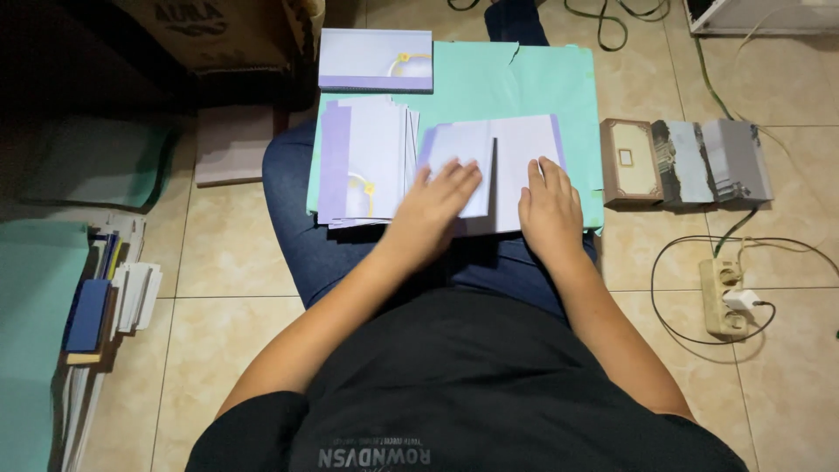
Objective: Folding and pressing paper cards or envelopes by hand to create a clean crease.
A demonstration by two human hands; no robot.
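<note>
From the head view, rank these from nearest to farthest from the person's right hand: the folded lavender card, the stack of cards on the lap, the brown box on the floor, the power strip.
1. Folded lavender card: directly under the right hand.
2. Brown box: on the floor tiles, just off the right side of the lap.
3. Stack of cards: across the lap, past the left hand.
4. Power strip: on the floor, out to the right.

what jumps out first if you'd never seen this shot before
First come the two bare hands at the centre: the left hand and right hand lie flat on a pale lavender folded card, which rests on a teal sheet across the person's lap. Just left of them sits a fanned stack of similar cards. On the tiled floor at right lies a white power strip.
</note>
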